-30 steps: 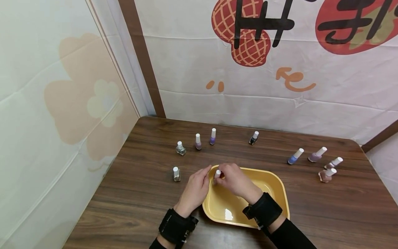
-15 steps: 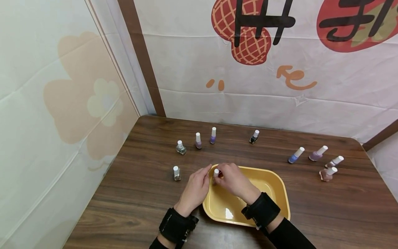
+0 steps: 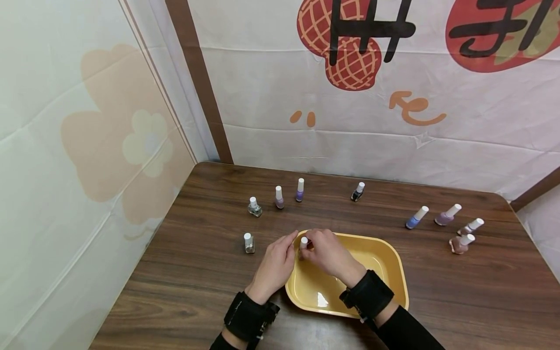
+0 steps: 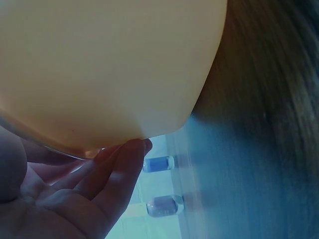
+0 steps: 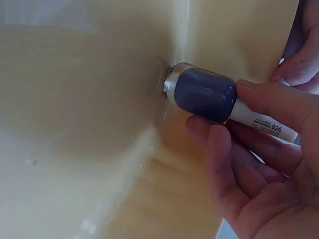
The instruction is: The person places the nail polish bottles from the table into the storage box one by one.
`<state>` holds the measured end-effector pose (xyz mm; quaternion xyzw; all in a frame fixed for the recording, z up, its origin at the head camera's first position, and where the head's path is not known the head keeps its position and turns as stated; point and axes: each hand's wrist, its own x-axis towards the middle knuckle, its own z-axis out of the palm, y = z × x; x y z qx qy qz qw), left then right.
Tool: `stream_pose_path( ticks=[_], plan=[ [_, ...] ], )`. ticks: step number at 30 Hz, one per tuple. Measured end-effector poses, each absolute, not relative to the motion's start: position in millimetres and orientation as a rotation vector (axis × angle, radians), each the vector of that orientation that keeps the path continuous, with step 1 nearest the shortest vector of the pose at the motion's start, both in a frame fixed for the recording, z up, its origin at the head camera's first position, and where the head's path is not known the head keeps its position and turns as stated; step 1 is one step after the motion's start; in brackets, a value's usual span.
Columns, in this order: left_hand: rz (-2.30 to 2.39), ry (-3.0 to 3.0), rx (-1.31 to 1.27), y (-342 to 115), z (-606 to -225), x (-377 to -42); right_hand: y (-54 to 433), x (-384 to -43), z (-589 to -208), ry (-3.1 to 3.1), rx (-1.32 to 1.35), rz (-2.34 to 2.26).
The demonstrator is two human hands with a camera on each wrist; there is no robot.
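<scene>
In the right wrist view, my right hand (image 3: 330,253) pinches a nail polish bottle (image 5: 204,94) with dark bluish polish and a white cap marked 026. Its base meets the inside corner of the yellow tray (image 3: 302,301), and the bottle leans, cap toward the rim. Around the cap and the bottle's shoulder lie the thumb and fingers (image 5: 219,149). My left hand (image 3: 273,265) rests at the tray's left rim. In the left wrist view, its fairly straight fingers (image 4: 122,169) touch the tray's outer wall; how its thumb meets the rim is hard to tell.
Left of the tray stand a clear glittery bottle (image 3: 249,244) and another (image 3: 254,208). Behind are a mauve bottle (image 3: 279,198), a purple bottle (image 3: 299,190) and a black bottle (image 3: 357,192). Several bottles, including a blue one (image 3: 416,218), stand right. A printed cloth (image 3: 262,87) hangs behind the table.
The right hand and the nail polish bottle have shifted slightly left within the tray's corner. The left hand stays at the rim.
</scene>
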<state>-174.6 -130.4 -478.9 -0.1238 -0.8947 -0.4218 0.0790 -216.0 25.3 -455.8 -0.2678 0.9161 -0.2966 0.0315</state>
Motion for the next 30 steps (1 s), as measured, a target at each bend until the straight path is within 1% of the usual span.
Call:
stream_pose_path(
  ticks=[19,30],
  plan=[
    [-1.272,-2.698,-0.378,-127.5,-480.7,-177.1,33.4,-215.5,-454.7,2.828,-0.816,-0.917],
    [-1.303,-2.718,-0.310,-127.0,-481.5,-175.9,60.9,-215.6,-427.3,2.846,-0.782,-0.893]
  ],
)
